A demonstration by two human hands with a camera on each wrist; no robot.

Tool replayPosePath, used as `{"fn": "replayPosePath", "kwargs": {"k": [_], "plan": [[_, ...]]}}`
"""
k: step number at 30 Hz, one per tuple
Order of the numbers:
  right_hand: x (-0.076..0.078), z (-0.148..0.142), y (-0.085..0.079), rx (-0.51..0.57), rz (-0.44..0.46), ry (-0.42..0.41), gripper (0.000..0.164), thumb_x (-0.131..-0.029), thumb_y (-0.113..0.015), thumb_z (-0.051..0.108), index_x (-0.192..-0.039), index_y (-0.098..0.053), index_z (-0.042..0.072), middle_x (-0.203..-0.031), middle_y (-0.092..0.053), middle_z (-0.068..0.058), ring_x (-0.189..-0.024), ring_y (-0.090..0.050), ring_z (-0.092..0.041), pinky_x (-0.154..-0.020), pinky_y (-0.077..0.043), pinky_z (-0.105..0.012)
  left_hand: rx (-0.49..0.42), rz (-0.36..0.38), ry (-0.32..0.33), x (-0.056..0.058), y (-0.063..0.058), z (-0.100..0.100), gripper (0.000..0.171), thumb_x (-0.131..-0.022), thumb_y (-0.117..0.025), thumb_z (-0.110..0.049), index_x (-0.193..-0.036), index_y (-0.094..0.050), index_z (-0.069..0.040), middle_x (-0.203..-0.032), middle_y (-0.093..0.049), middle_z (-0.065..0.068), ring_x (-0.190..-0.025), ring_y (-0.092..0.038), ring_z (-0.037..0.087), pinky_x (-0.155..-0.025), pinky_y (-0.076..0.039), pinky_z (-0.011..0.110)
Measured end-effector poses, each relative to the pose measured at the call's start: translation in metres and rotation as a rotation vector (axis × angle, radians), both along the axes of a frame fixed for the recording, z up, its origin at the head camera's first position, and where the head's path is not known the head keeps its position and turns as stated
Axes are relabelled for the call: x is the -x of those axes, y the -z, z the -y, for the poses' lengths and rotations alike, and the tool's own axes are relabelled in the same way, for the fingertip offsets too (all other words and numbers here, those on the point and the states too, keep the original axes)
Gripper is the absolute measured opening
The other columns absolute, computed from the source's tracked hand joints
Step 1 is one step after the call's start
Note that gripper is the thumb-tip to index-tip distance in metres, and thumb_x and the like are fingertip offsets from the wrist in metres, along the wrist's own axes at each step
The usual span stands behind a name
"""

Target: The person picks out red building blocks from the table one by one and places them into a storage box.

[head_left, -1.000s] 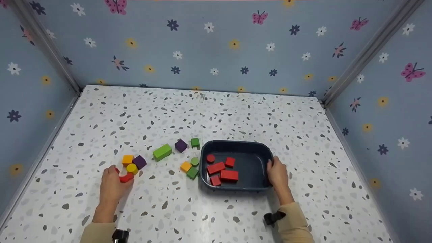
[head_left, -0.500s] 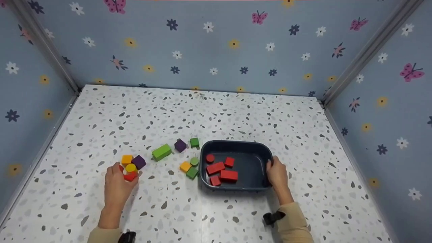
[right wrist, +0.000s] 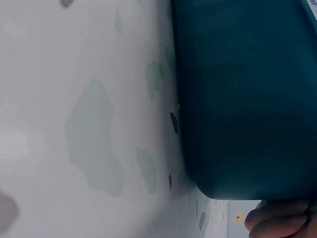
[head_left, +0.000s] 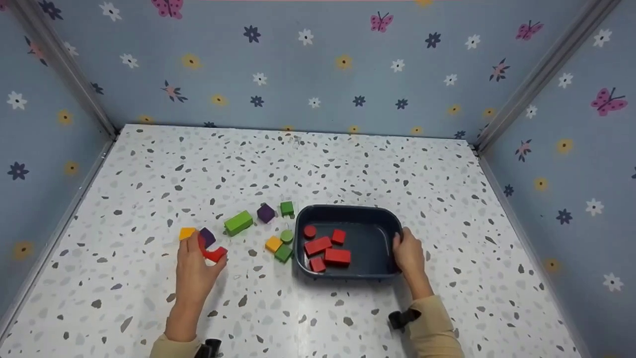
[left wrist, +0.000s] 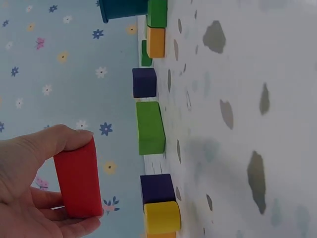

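My left hand (head_left: 195, 271) pinches a red arch-shaped block (head_left: 215, 254) between thumb and fingers. In the left wrist view this red block (left wrist: 79, 181) is held up off the table. Just beyond the hand lie an orange cube (head_left: 187, 233) and a purple cube (head_left: 207, 237); the yellow cylinder (left wrist: 162, 217) beside them shows only in the left wrist view. My right hand (head_left: 410, 252) grips the right end of a dark blue tray (head_left: 370, 243). Inside the tray's left half are several red blocks (head_left: 338, 257), among them a red cylinder (head_left: 310, 231).
Between left hand and tray lie a light green rectangular block (head_left: 239, 223), a purple block (head_left: 266, 213) and a green cube (head_left: 286, 208). Close against the tray's left side are an orange cube (head_left: 274, 244), a green cylinder (head_left: 286, 235) and another green cube (head_left: 283, 253). Patterned walls (head_left: 318, 64) enclose the table.
My left hand has lifted the red arch block and moved right with it, now covering the yellow cylinder in the head view. The right hand and tray have stayed in place.
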State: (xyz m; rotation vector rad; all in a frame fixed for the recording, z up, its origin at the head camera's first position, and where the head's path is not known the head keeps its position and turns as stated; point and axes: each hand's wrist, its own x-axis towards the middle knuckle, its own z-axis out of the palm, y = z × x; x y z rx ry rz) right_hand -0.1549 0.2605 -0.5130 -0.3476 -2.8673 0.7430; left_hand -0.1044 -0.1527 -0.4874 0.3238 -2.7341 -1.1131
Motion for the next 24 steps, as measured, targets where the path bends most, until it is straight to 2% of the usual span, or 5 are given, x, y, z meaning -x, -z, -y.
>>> {"fn": "replayPosePath", "kwargs": {"k": [7, 12, 18, 20, 24], "plan": [[0.001, 0.0, -0.001, 0.003, 0.031, 0.009, 0.022, -0.09, -0.043, 0.016, -0.095, -0.051, -0.003, -0.087, -0.059, -0.025, -0.076, -0.058, -0.039, -0.059, -0.042, -0.049, -0.025, -0.004, 0.023, -0.001, -0.009, -0.023, 0.076, -0.07, -0.072, -0.007, -0.13, -0.029, 0.006, -0.123, -0.034, 0.024, -0.112, -0.035, 0.035, -0.093, -0.034, 0.047], [0.001, 0.0, -0.001, -0.002, 0.029, 0.016, 0.02, -0.091, -0.043, 0.017, -0.092, -0.05, -0.002, -0.086, -0.059, -0.025, -0.075, -0.058, -0.039, -0.058, -0.042, -0.049, -0.054, -0.033, 0.049, -0.002, -0.015, -0.041, 0.076, -0.069, -0.074, -0.009, -0.13, -0.03, 0.004, -0.121, -0.036, 0.022, -0.11, -0.037, 0.033, -0.093, -0.036, 0.045], [0.0, 0.001, 0.0, 0.01, 0.028, 0.014, 0.021, -0.091, -0.043, 0.016, -0.095, -0.051, -0.003, -0.089, -0.059, -0.026, -0.078, -0.058, -0.04, -0.06, -0.042, -0.049, -0.075, -0.054, 0.09, 0.0, -0.017, -0.061, 0.075, -0.069, -0.074, -0.009, -0.129, -0.032, 0.005, -0.122, -0.037, 0.021, -0.11, -0.037, 0.031, -0.093, -0.036, 0.043], [0.0, 0.0, 0.001, 0.015, 0.014, 0.01, 0.019, -0.09, -0.044, 0.015, -0.092, -0.051, -0.002, -0.087, -0.059, -0.026, -0.077, -0.058, -0.041, -0.059, -0.042, -0.05, -0.08, -0.079, 0.102, 0.0, -0.016, -0.066, 0.075, -0.068, -0.075, -0.009, -0.129, -0.034, 0.005, -0.122, -0.038, 0.021, -0.11, -0.038, 0.031, -0.093, -0.036, 0.043], [0.0, 0.0, 0.0, 0.017, -0.005, 0.009, 0.016, -0.09, -0.045, 0.014, -0.084, -0.048, 0.0, -0.081, -0.058, -0.025, -0.069, -0.057, -0.038, -0.055, -0.041, -0.048, -0.094, -0.177, 0.141, 0.002, -0.016, -0.078, 0.077, -0.064, -0.077, -0.008, -0.127, -0.036, 0.007, -0.121, -0.04, 0.022, -0.11, -0.039, 0.032, -0.092, -0.036, 0.043]]}}
